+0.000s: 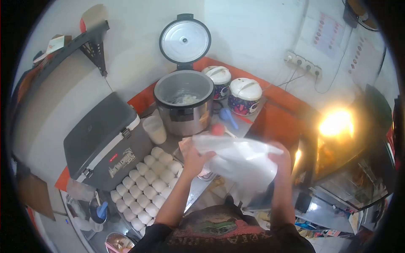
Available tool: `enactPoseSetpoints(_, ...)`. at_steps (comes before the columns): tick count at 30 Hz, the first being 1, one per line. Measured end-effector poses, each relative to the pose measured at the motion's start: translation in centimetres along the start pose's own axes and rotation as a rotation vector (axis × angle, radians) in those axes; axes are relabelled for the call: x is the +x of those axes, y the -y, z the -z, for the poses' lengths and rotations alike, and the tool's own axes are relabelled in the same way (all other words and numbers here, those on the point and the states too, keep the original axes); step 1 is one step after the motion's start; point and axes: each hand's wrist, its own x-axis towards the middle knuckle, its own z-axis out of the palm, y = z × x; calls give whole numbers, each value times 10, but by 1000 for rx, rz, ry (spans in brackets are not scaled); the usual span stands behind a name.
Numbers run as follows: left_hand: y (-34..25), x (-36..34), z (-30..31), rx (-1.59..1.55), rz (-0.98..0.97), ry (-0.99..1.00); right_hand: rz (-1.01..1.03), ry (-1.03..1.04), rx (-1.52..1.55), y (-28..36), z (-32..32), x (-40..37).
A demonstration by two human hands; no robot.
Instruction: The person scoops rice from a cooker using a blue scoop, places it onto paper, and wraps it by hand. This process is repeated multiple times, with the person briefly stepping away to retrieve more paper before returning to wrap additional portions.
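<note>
White plastic sheet [242,158]: left hand [196,162] pinches left edge, right hand [280,160] the right, fingers nearly closed; gripped wide, I reckon, to spread it.

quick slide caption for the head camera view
Left hand and right hand hold translucent plastic near an open rice cooker and rows of white mounds.

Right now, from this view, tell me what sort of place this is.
Probably a small food-selling kitchen: a large, round, silver metal cooker stands open with whitish food inside, rounded off-white lumps sit in rows, and a boxy grey plastic cooler stands beside them.
</note>
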Motion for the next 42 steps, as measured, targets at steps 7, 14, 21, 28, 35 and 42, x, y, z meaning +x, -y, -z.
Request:
enactPoseSetpoints(7,72,-62,34,-71,296,-297,-557,57,65,-63,-9,11)
enactPoseSetpoints(14,69,-107,85,849,-54,-252,-656,281,-20,-130,-51,-10)
enactPoseSetpoints(21,72,-107,96,1088,-18,101,-663,340,-198,-118,-67,-4)
enactPoseSetpoints(28,90,-132,106,752,-66,281,-712,424,-401,-115,-28,11)
enactPoseSetpoints(35,72,-144,95,504,-117,342,-781,495,-511,-115,17,21)
enactPoseSetpoints(42,22,-136,90,670,-179,417,-656,605,-599,-90,11,13)
